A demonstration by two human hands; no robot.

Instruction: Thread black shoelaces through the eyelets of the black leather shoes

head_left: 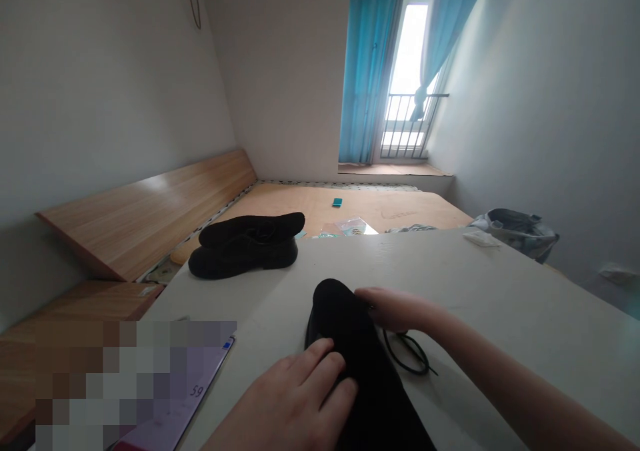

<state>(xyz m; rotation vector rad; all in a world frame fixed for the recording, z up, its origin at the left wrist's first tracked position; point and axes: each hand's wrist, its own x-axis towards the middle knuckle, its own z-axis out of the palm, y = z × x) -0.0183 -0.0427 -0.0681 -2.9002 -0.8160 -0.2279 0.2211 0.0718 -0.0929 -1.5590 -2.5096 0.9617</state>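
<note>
The black shoe [367, 358] lies between both hands at the tabletop [500, 291]. My left hand [300, 394] rests bent fingers across it; my right hand [395, 309] curls beside its edge. I cannot tell whether either grips. Apply even pressure; hold the lace [426, 370] clear.

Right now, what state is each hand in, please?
Left hand: fingers lie on the near black shoe; grip cannot be told.
Right hand: at its right side; grip cannot be told.
</note>
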